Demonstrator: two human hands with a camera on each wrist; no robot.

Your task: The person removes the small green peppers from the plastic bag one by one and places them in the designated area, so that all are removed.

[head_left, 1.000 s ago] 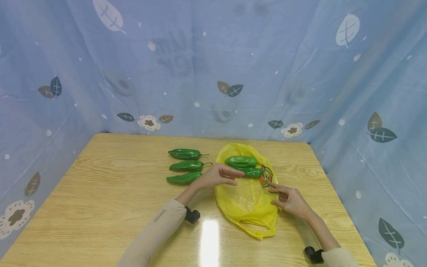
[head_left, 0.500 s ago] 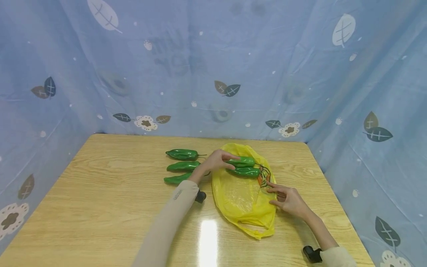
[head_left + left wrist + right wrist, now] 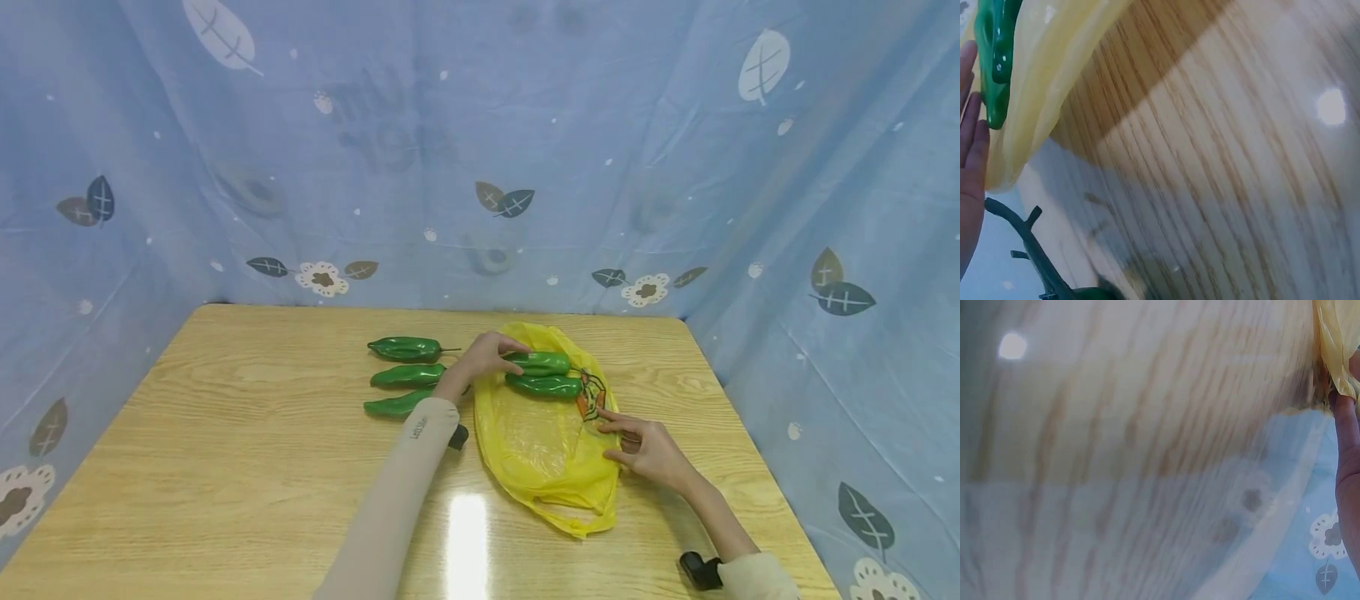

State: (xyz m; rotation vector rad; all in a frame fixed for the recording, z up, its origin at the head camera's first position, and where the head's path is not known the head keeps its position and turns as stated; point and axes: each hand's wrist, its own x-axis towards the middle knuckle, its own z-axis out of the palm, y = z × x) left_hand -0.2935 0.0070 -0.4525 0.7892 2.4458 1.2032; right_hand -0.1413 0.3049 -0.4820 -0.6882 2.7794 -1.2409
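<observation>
Yellow bag (image 3: 536, 442), two green peppers (image 3: 543, 386) within it; left fingers (image 3: 510, 342) parted at one, right fingers (image 3: 621, 418) pinching it

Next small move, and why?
Probably lift the left grip clear of the upper pepper: that pepper and the lower pepper already lie side by side within the outline of the bag, while three loose peppers lie outside it on the table.

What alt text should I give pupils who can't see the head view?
A person's left hand is at the left ends of two green peppers on a yellow bag; the right hand touches the bag's right edge. Three more green peppers lie to the left on a wooden table.
</observation>
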